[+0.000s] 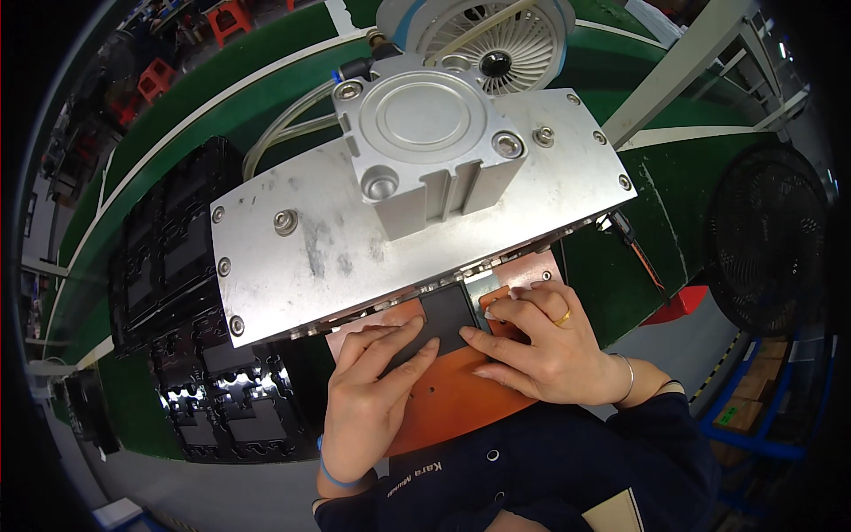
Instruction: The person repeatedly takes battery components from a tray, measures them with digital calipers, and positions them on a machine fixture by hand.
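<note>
A dark grey flat rectangular piece (448, 315) lies on the orange base plate (452, 390), with its far end under the silver metal press (425, 257). My left hand (370, 381) has its thumb and fingertips closed on the left side of the grey piece. At its right edge, my right hand (545, 350) touches the piece with one fingertip, while other fingers curl over a small orange block (498, 306). That hand wears a gold-coloured ring (564, 316). How firmly the fingers grip is partly hidden.
Black moulded trays (235, 408) with dark flat pieces sit at the left on the green table (660, 191). A white fan (496, 62) stands behind the press, and a black fan (769, 239) at the right. A caliper-like tool (640, 253) lies right of the press.
</note>
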Available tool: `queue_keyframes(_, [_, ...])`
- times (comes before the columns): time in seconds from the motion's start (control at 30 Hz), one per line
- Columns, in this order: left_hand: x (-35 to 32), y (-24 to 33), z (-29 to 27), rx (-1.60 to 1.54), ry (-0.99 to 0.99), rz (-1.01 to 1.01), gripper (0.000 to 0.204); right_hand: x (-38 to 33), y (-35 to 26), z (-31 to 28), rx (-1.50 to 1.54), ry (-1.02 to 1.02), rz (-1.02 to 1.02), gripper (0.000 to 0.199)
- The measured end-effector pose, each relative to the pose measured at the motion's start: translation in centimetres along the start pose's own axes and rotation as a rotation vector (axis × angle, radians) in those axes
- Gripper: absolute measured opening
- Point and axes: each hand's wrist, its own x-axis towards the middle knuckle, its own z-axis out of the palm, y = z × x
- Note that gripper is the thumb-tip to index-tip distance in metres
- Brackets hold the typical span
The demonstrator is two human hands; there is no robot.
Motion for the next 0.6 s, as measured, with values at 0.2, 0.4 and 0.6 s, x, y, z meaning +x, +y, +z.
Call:
queue_keyframes(0.2, [-0.2,-0.2,0.1,-0.009,0.007,0.022,0.043,-0.1,0.2,0.3,-0.028,0.015,-0.011,0.037])
queue_keyframes(0.4, [-0.7,-0.2,0.1,-0.033,0.005,0.075,0.042,0.1,0.9,-1.1,0.17,0.176,0.003,0.036])
queue_keyframes(0.6, [-2.7,3.0,-2.1,0.076,0.058,0.214,0.043,1.5,-0.3,-2.3,1.125,-0.155,0.525,0.031])
